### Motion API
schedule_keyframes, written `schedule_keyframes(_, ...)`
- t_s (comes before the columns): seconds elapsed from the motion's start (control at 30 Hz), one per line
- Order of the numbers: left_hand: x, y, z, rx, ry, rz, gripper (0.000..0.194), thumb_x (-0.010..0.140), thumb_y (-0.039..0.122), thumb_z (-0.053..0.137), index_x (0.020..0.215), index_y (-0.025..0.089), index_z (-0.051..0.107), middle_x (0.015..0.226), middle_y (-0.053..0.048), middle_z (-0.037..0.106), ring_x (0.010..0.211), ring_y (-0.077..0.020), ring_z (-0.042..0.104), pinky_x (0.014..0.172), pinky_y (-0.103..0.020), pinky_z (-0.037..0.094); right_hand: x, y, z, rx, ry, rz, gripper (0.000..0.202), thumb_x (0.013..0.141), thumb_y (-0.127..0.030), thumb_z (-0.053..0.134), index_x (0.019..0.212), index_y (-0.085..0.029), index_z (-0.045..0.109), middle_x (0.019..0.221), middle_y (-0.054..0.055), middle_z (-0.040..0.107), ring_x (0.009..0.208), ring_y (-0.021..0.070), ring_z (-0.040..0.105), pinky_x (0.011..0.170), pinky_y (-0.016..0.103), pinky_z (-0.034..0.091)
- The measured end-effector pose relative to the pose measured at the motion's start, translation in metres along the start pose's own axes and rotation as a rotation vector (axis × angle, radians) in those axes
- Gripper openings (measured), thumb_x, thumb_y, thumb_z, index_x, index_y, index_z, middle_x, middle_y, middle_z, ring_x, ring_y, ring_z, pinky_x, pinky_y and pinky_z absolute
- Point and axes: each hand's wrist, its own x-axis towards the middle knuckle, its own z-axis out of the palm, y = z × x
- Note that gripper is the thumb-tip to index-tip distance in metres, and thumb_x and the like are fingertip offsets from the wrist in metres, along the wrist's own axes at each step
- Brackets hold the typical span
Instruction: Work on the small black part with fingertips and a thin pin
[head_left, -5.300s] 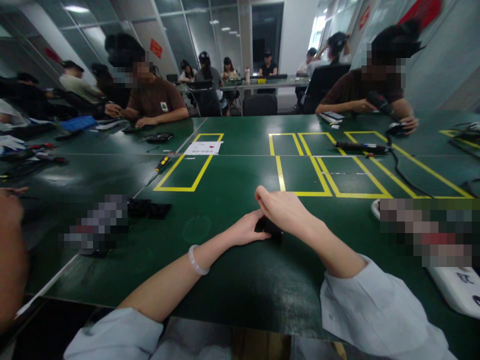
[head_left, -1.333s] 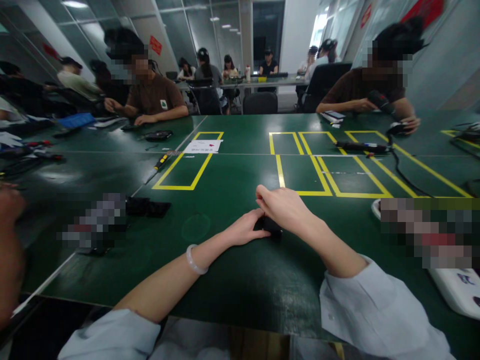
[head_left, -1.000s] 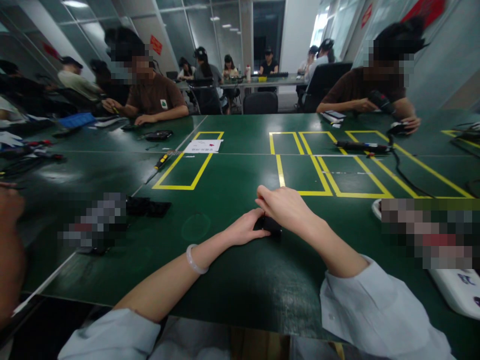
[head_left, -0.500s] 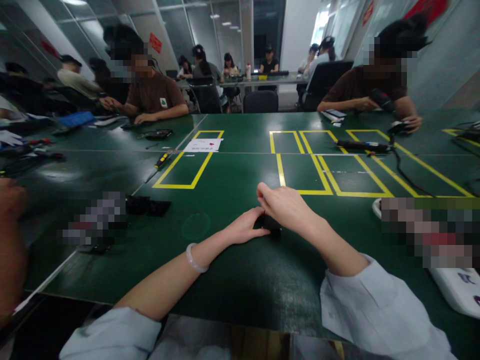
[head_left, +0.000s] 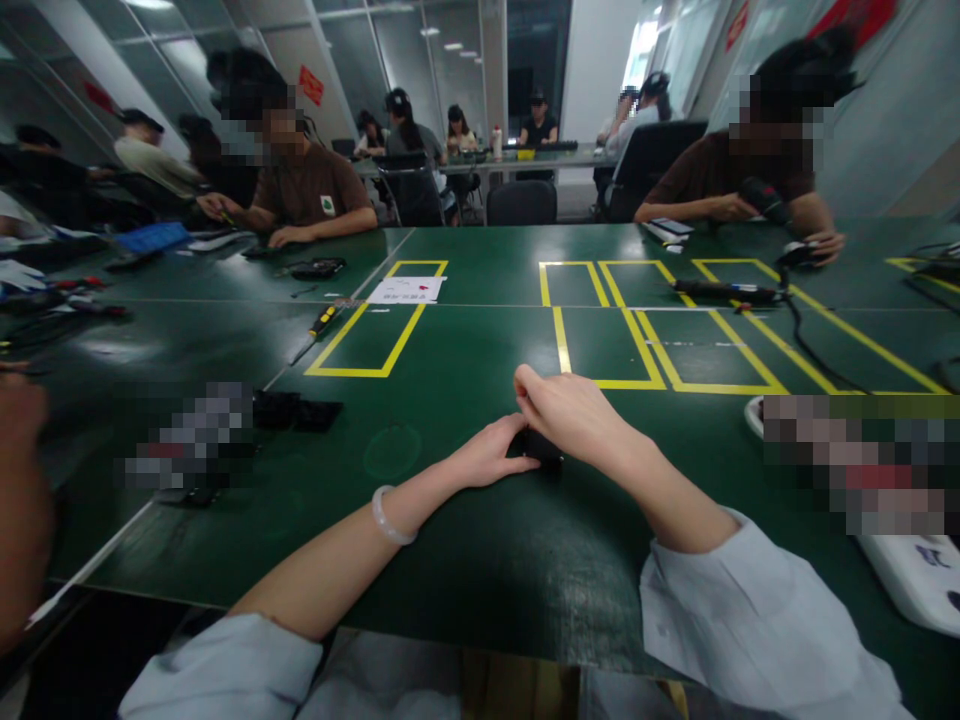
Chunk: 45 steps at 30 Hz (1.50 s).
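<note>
A small black object (head_left: pixel 546 455) rests on the green table (head_left: pixel 450 540) in front of me, largely covered by my hands, so its kind does not show. My left hand (head_left: pixel 491 452) grips it from the left, thumb in front and fingers behind. Over its top, my right hand (head_left: pixel 574 405) is closed, with thumb and forefinger pinched together at the far side. Whatever sits in that pinch is hidden or too small to make out. A pale bangle (head_left: pixel 391 516) circles my left wrist.
Yellow tape outlines (head_left: pixel 349 373) mark the table. A yellow-black screwdriver (head_left: pixel 324 320) and a paper sheet (head_left: pixel 405 290) lie beyond my left hand. Black parts (head_left: pixel 296 411) lie left, a white case (head_left: pixel 911 570) right. A co-worker's arm (head_left: pixel 22 500) is at far left; two people sit opposite.
My hands and the black object have barely moved. The co-worker's arm at the far left has shifted slightly.
</note>
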Motion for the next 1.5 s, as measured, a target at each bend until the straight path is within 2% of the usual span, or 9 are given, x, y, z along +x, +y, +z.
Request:
schedule_keyframes(0.17,-0.0002,-0.0004,0.0006,-0.041,0.000,0.010,0.054,0.080,0.036,0.066,0.126,0.016,0.047,0.128,-0.011,0.055,0.116,-0.0295,0.053,0.099,-0.042,0.041,-0.0019,0.0000,-0.0008,0.025,0.007,0.004,0.020,0.093,-0.025,0.036,0.106,-0.017,0.048,0.083,0.005,0.070,0.069,0.0178,0.063,0.057,0.027,0.029)
schedule_keyframes(0.37,0.0003,0.0018,0.0001,-0.045,0.000,0.013,0.054,0.079,0.034,0.067,0.126,0.017,0.047,0.125,-0.011,0.057,0.113,-0.0289,0.054,0.097,-0.041,0.042,-0.0001,0.0000,-0.0003,-0.037,0.008,-0.001,0.027,0.096,-0.037,0.033,0.103,-0.018,0.050,0.077,0.006,0.069,0.070,0.0215,0.065,0.057,0.028,0.029)
schedule_keyframes(0.6,0.0008,0.0012,0.0003,-0.010,-0.009,-0.014,0.048,0.079,0.035,0.066,0.120,0.016,0.050,0.119,-0.011,0.059,0.106,-0.0283,0.057,0.093,-0.040,0.044,0.0021,0.0007,0.0005,-0.024,-0.039,0.011,0.023,0.097,-0.029,0.031,0.106,-0.018,0.048,0.079,0.006,0.069,0.071,0.0200,0.066,0.055,0.026,0.028)
schedule_keyframes(0.87,0.0009,0.0019,-0.0013,-0.013,-0.016,-0.005,0.050,0.079,0.035,0.066,0.122,0.015,0.049,0.122,-0.011,0.058,0.110,-0.0292,0.056,0.095,-0.041,0.044,-0.0005,0.0016,-0.0001,0.029,-0.011,0.013,0.020,0.094,-0.026,0.033,0.107,-0.017,0.045,0.081,0.005,0.069,0.069,0.0191,0.065,0.054,0.026,0.028)
schedule_keyframes(1.07,0.0005,0.0025,-0.0012,-0.021,-0.014,0.003,0.049,0.080,0.033,0.066,0.123,0.016,0.049,0.122,-0.011,0.058,0.110,-0.0285,0.056,0.095,-0.040,0.044,0.0003,0.0000,0.0007,-0.021,-0.005,0.019,0.024,0.097,-0.033,0.032,0.104,-0.017,0.047,0.079,0.006,0.070,0.068,0.0205,0.065,0.054,0.027,0.027)
schedule_keyframes(1.23,0.0002,0.0030,-0.0020,0.000,-0.021,-0.013,0.047,0.080,0.034,0.066,0.119,0.015,0.050,0.117,-0.011,0.060,0.106,-0.0283,0.057,0.093,-0.040,0.045,0.0002,0.0010,0.0017,0.025,-0.011,0.017,0.021,0.095,-0.027,0.034,0.108,-0.017,0.045,0.079,0.004,0.069,0.066,0.0196,0.065,0.050,0.026,0.024)
schedule_keyframes(1.37,0.0006,0.0016,-0.0010,-0.021,-0.008,0.007,0.051,0.080,0.035,0.066,0.123,0.015,0.048,0.123,-0.012,0.057,0.112,-0.0294,0.055,0.097,-0.041,0.043,-0.0011,0.0018,0.0022,0.035,0.012,0.020,0.020,0.093,-0.025,0.034,0.108,-0.017,0.045,0.082,0.004,0.069,0.068,0.0192,0.065,0.050,0.027,0.025)
schedule_keyframes(1.5,0.0011,0.0017,-0.0002,-0.025,-0.003,0.012,0.053,0.079,0.034,0.066,0.125,0.017,0.046,0.126,-0.011,0.056,0.113,-0.0293,0.054,0.098,-0.041,0.042,0.0000,0.0012,0.0029,-0.013,-0.008,0.021,0.023,0.096,-0.033,0.032,0.106,-0.018,0.047,0.081,0.005,0.069,0.070,0.0206,0.065,0.052,0.027,0.027)
